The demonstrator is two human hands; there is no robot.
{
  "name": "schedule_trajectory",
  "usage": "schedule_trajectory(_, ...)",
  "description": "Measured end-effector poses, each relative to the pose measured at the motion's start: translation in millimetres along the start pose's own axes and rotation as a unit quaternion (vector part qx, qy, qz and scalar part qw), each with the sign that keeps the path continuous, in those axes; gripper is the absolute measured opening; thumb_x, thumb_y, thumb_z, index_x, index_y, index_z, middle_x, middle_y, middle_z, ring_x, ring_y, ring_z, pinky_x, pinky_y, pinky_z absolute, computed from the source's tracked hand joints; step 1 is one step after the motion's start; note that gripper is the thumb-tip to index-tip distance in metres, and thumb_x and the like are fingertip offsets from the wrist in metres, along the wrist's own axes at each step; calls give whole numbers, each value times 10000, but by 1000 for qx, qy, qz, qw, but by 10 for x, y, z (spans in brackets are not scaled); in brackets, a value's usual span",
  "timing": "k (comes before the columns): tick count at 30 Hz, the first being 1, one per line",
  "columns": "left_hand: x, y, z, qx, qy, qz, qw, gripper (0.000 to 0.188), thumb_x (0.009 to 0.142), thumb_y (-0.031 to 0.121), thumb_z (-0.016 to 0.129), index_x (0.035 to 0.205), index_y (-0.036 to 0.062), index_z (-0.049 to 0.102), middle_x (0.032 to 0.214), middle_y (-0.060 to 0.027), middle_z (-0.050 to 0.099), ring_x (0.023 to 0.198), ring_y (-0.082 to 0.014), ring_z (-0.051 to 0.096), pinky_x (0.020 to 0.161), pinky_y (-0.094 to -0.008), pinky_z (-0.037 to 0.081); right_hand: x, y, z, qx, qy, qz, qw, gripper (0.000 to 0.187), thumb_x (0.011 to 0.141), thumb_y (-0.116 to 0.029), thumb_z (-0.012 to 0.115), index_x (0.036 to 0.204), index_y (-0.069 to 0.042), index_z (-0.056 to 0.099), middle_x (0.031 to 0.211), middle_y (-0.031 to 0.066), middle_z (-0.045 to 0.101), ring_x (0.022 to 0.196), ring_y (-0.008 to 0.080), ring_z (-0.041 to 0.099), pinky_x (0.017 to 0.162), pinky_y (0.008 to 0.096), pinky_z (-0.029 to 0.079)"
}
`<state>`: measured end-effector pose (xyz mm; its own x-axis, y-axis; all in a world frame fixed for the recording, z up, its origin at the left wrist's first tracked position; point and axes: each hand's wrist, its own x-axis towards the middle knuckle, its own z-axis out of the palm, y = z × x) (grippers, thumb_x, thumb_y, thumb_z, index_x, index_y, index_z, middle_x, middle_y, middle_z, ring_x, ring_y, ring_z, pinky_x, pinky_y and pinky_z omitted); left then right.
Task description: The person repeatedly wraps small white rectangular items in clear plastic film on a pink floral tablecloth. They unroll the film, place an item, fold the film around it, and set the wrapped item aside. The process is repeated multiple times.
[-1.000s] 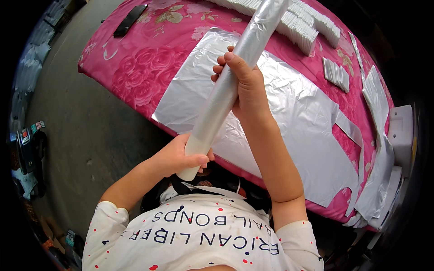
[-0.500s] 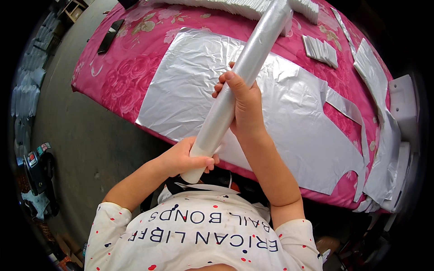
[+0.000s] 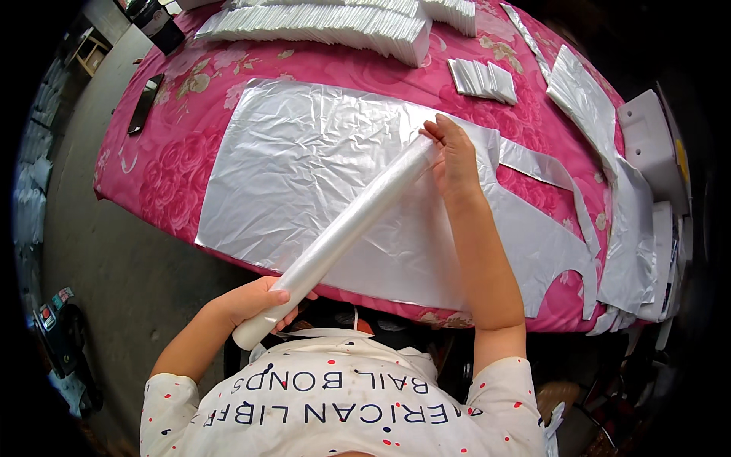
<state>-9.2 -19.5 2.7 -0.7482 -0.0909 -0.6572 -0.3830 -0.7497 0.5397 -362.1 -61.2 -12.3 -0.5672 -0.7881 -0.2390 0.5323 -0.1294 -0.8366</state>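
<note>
A long roll of shiny translucent plastic film (image 3: 346,221) slants over the table, its near end close to my body and its far end up and to the right. My left hand (image 3: 263,301) is wrapped round the near end, thumb on top. At the far end, my right hand (image 3: 454,156) has its fingers bent over the roll's tip. Under the roll lies a creased silvery-white plastic apron (image 3: 282,152), spread flat, with a curved cut-out and a strap loop at its right end.
Folded white plastic bundles (image 3: 327,29) stand in long rows at the back. A smaller folded bundle (image 3: 483,80) lies nearer. A black phone (image 3: 146,104) rests at the left on the pink flowered cloth (image 3: 171,164). More silvery film (image 3: 590,99) drapes beside a white plastic container (image 3: 653,145) at the right.
The roll has tipped lower and its far end has come down toward me. My right hand has shifted from the roll's middle to its far end; my left hand has moved down and left.
</note>
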Motion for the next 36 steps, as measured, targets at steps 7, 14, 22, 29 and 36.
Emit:
schedule_trajectory(7, -69, -160, -60, -58, -19, -31, 998, 689, 713, 492, 705, 1123, -33, 529, 667, -42, 556, 555, -96, 562, 491, -217, 477, -18, -359, -280, -310, -167, 138, 926, 262, 889, -278, 555, 957, -38, 636, 842, 15, 602, 567, 45, 488, 526, 183, 387)
schedule_trajectory(14, -76, -153, -72, -56, -19, -36, 998, 709, 698, 504, 714, 1116, -39, 529, 672, -47, 559, 562, -94, 561, 498, -214, 475, -121, -375, -221, -361, -252, 188, 878, 186, 863, -218, 617, 886, -35, 633, 706, -21, 571, 564, 40, 487, 516, 190, 387)
schedule_trajectory(22, -43, -181, -118, -32, -34, -31, 998, 748, 679, 439, 740, 1205, -24, 477, 777, -73, 604, 589, -113, 568, 566, -242, 477, -140, -355, -246, -422, -194, 59, 884, 162, 866, -164, 613, 882, -3, 627, 678, -18, 551, 571, 53, 488, 523, 202, 407)
schedule_trajectory(29, -353, -337, -599, 52, -80, -123, 988, 597, 679, 241, 772, 1158, -13, 523, 907, -87, 639, 791, -138, 610, 736, -260, 491, 544, -942, -1333, -477, 40, -146, 866, 169, 868, -170, 600, 917, -14, 641, 674, -23, 560, 566, 44, 488, 507, 194, 408)
schedule_trajectory(36, -501, 271, -559, 296, -59, -122, 946, 463, 688, 170, 783, 1065, -6, 579, 919, -55, 652, 861, -117, 613, 793, -265, 483, 617, -1126, -1597, -472, 49, -121, 872, 170, 879, -186, 589, 921, -29, 639, 673, -26, 554, 557, 40, 482, 503, 188, 396)
